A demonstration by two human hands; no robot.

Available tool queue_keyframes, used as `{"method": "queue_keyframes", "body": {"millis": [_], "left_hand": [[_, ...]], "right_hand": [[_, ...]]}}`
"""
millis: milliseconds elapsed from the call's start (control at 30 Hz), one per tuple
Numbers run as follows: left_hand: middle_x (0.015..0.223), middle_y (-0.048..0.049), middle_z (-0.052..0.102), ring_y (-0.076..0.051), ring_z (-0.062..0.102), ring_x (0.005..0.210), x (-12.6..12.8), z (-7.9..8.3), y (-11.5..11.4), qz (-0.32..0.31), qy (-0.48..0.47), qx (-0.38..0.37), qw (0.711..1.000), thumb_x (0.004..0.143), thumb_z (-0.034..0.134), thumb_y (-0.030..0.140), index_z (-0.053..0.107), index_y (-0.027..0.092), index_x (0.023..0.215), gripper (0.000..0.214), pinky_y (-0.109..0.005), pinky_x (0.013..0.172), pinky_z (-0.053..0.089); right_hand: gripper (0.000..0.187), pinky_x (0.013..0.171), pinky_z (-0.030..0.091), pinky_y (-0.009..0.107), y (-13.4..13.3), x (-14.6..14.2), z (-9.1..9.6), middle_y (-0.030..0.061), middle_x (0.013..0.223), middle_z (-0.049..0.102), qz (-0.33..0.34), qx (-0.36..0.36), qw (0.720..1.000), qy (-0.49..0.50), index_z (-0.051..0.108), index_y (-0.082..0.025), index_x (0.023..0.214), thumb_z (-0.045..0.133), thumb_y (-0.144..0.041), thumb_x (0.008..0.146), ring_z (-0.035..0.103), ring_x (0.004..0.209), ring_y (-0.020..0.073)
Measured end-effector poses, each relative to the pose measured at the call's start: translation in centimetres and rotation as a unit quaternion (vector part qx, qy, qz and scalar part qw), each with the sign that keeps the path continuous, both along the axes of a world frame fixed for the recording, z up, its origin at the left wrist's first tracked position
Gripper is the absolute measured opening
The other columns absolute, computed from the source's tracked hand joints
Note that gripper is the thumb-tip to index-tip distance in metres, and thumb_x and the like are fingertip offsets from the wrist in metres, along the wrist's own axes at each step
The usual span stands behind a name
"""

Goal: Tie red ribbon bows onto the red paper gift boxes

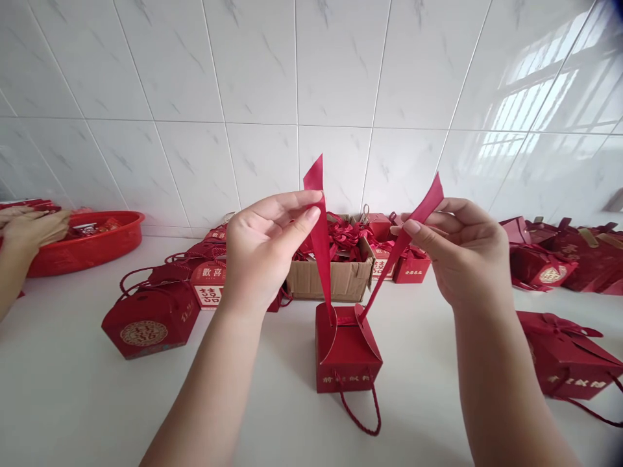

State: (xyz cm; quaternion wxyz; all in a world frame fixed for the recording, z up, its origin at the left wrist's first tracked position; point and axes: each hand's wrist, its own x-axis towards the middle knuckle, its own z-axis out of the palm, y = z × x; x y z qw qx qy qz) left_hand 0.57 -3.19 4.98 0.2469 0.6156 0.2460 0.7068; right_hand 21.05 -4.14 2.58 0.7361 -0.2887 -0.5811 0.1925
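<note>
Both hands are closed in pinches. The left hand grips the left ribbon tail between thumb and forefinger, and the right hand grips the right ribbon tail the same way. Both forearms rise from the near edge, wrists raised, palms turned toward each other.

A white counter runs along the tiled wall. On its far left stands a red basin, with another person's hand at its rim. A cardboard carton of red ribbon sits at the wall, with finished red boxes on both sides. Just in front of it, between the wrists, the small red gift box stands upright. Its tails run up from the slotted top in a V, the left nearly vertical and the right leaning right. Its cord handle hangs toward the viewer.
</note>
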Motion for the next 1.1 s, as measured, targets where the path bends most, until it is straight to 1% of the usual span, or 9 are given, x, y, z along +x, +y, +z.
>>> {"method": "queue_keyframes", "body": {"millis": [233, 367, 433, 500, 600, 700, 800, 933, 1100], "left_hand": [[0.092, -0.0016, 0.074, -0.022, 0.068, 0.095, -0.25, 0.23, -0.35, -0.032, 0.013, -0.018, 0.999, 0.074, 0.07, 0.018, 0.074, 0.023, 0.084, 0.012, -0.036, 0.089, 0.054], [0.09, -0.003, 0.075, -0.022, 0.069, 0.09, -0.6, 0.15, -0.27, -0.048, 0.098, -0.046, 0.993, 0.074, 0.071, 0.021, 0.075, 0.022, 0.088, 0.014, -0.033, 0.082, 0.057], [0.089, -0.0035, 0.075, -0.021, 0.069, 0.086, -0.64, 0.12, -0.29, -0.05, 0.146, -0.056, 0.986, 0.076, 0.069, 0.022, 0.075, 0.022, 0.09, 0.015, -0.032, 0.079, 0.057], [0.091, -0.0034, 0.075, -0.02, 0.069, 0.086, -0.64, 0.13, -0.31, -0.05, 0.165, -0.054, 0.984, 0.077, 0.068, 0.021, 0.075, 0.022, 0.093, 0.017, -0.03, 0.079, 0.057], [0.093, -0.003, 0.075, -0.019, 0.069, 0.086, -0.67, 0.25, -0.3, -0.034, 0.132, -0.046, 0.99, 0.076, 0.069, 0.019, 0.074, 0.022, 0.097, 0.022, -0.03, 0.079, 0.056], [0.087, -0.0027, 0.075, -0.019, 0.069, 0.082, -0.73, 0.36, -0.26, -0.015, 0.098, -0.048, 0.994, 0.073, 0.071, 0.017, 0.074, 0.022, 0.097, 0.024, -0.03, 0.077, 0.056], [0.085, -0.0022, 0.074, -0.018, 0.069, 0.081, -0.72, 0.26, -0.19, -0.014, 0.097, -0.041, 0.994, 0.073, 0.072, 0.018, 0.074, 0.022, 0.097, 0.024, -0.029, 0.076, 0.057], [0.085, -0.0013, 0.074, -0.016, 0.069, 0.079, -0.62, -0.12, -0.03, -0.007, 0.097, 0.0, 0.995, 0.075, 0.072, 0.021, 0.073, 0.023, 0.097, 0.022, -0.027, 0.075, 0.058], [0.082, 0.0001, 0.074, -0.015, 0.07, 0.076, -0.58, -0.33, -0.01, 0.002, 0.097, 0.038, 0.995, 0.075, 0.073, 0.023, 0.074, 0.025, 0.095, 0.019, -0.026, 0.072, 0.06]], "right_hand": [[0.01, 0.074, 0.061, 0.037, -0.25, 0.29, -0.04, -0.0023, 0.081, 0.071, 0.004, -0.011, 1.0, -0.003, 0.065, -0.026, 0.083, 0.073, -0.027, 0.076, 0.07, 0.078, 0.0182], [0.009, 0.07, 0.061, 0.036, -0.22, 0.59, -0.02, -0.0033, 0.079, 0.07, -0.005, -0.014, 1.0, 0.002, 0.068, -0.028, 0.079, 0.075, -0.028, 0.075, 0.068, 0.072, 0.0167], [0.008, 0.071, 0.06, 0.036, -0.25, 0.78, 0.07, -0.0036, 0.08, 0.069, -0.012, -0.014, 1.0, 0.001, 0.068, -0.03, 0.077, 0.075, -0.027, 0.074, 0.068, 0.074, 0.0174], [0.008, 0.07, 0.059, 0.037, -0.3, 0.92, 0.19, -0.0036, 0.08, 0.069, -0.02, -0.015, 1.0, -0.004, 0.067, -0.031, 0.077, 0.074, -0.028, 0.076, 0.068, 0.075, 0.0185], [0.008, 0.07, 0.058, 0.038, -0.39, 0.93, 0.32, -0.0036, 0.08, 0.069, -0.027, -0.014, 1.0, 0.006, 0.067, -0.032, 0.077, 0.074, -0.028, 0.076, 0.067, 0.074, 0.0188], [0.009, 0.073, 0.058, 0.039, -0.48, 0.72, 0.39, -0.0037, 0.079, 0.069, -0.031, -0.006, 0.999, 0.029, 0.068, -0.032, 0.076, 0.076, -0.027, 0.074, 0.067, 0.073, 0.0182], [0.011, 0.073, 0.058, 0.038, -0.62, 0.52, 0.51, -0.0036, 0.077, 0.069, -0.03, -0.001, 0.998, 0.052, 0.069, -0.031, 0.075, 0.077, -0.025, 0.072, 0.067, 0.071, 0.0176], [0.012, 0.067, 0.058, 0.036, -0.89, 0.5, 0.71, -0.0027, 0.075, 0.069, -0.017, -0.001, 0.997, 0.077, 0.07, -0.029, 0.073, 0.079, -0.023, 0.069, 0.066, 0.068, 0.0175], [0.012, 0.066, 0.058, 0.032, -1.06, 0.51, 0.81, -0.0022, 0.076, 0.07, -0.007, 0.013, 0.996, 0.083, 0.072, -0.027, 0.077, 0.08, -0.022, 0.069, 0.066, 0.069, 0.0155]]}}
